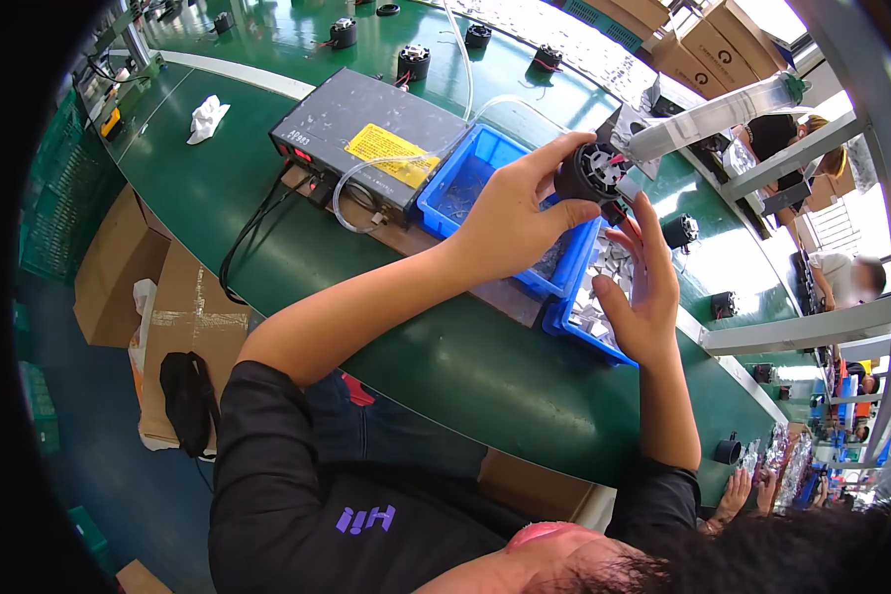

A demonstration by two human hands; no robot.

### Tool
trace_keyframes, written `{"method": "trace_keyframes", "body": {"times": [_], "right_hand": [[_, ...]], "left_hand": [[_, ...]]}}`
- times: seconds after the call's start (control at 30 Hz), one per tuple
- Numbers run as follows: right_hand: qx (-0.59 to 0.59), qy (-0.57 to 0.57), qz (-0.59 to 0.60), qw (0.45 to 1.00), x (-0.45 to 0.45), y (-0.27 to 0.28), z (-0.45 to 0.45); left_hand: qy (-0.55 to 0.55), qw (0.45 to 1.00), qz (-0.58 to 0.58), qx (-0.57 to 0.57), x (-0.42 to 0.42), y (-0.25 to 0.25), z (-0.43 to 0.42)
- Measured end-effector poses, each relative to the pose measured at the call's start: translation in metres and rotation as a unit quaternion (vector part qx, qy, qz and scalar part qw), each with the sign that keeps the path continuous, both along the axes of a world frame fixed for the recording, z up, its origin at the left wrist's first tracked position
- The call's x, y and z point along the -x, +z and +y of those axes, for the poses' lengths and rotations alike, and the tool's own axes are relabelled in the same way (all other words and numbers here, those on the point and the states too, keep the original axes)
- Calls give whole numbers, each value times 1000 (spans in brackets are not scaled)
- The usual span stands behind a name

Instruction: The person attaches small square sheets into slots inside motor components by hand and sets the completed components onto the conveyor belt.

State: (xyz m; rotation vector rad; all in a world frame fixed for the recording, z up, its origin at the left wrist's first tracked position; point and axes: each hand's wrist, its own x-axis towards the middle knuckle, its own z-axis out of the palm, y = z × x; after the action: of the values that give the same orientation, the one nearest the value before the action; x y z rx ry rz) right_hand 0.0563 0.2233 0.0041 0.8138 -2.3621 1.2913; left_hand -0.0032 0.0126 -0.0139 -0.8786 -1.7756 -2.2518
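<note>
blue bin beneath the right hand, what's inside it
The blue bin holds a loose heap of small whitish pieces. The right hand covers part of it, and what lies beneath the top pieces cannot be seen.

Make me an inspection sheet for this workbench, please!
Surface: green tabletop, shiny where light falls.
Job's things: black round motor-like part, held up; small white pieces in a blue bin.
Clutter: crumpled white tissue on the tabletop.
Hands: left hand grips the motor-like part; right hand has fingertips close by it, contact unclear.
Cables: black cables by the dark box with a yellow label.
Surroundings: cardboard boxes on the floor; people off to the right.
</note>
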Motion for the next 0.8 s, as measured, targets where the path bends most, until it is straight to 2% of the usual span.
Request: {"method": "trace_keyframes", "body": {"times": [0.2,0.33,0.53,0.7,0.8], "right_hand": [[43,56,-98,993,12,-7,4],[119,112,-188,969,16,-6,-8],[108,146,-179,967,21,-5,-8],[184,160,-164,956,17,-5,-11],[-1,-62,-193,979,11,12,13]], "left_hand": [[24,999,-21,-8,1,-4,-7],[69,997,-26,22,1,-1,-16],[81,997,-8,10,4,0,-18],[87,996,17,7,4,-3,-19],[90,996,19,-1,2,-3,-19]]}}
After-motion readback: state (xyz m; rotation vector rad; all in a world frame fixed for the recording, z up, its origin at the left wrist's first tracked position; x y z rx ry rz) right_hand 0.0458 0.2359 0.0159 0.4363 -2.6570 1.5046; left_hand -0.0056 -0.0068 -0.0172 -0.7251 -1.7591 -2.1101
